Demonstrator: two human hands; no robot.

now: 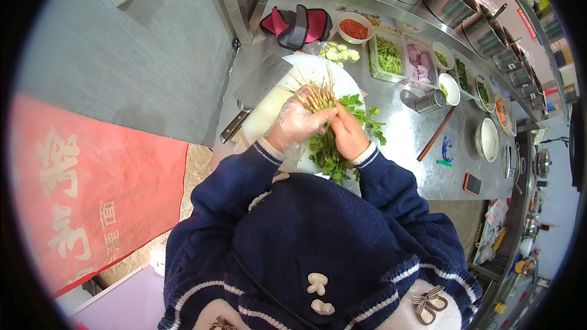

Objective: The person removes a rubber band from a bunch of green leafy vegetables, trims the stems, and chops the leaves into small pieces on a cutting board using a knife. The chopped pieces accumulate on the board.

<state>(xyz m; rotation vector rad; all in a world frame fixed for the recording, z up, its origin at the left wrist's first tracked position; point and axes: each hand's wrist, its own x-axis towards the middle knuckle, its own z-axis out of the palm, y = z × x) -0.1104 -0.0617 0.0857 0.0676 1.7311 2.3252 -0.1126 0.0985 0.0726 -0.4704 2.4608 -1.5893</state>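
My left hand [296,121], in a clear plastic glove, grips a bunch of cilantro [321,98] near its pale root ends. My bare right hand [347,133] closes around the stems just beside it. Roots point away from me, and the green leaves [332,156] hang toward my body and spread out to the right. Beneath the bunch lies a round white cutting board [259,121]. A cleaver with a broad blade [263,80] and a dark riveted handle [235,126] rests at the board's left edge.
Sliced pale vegetable pieces [339,52] lie behind the board. A bowl of red chili [354,29], tubs of chopped greens [387,55] and sliced onion [418,64], and a metal shaker [431,101] stand along the back. Chopsticks [436,134] and a phone [472,184] lie to the right.
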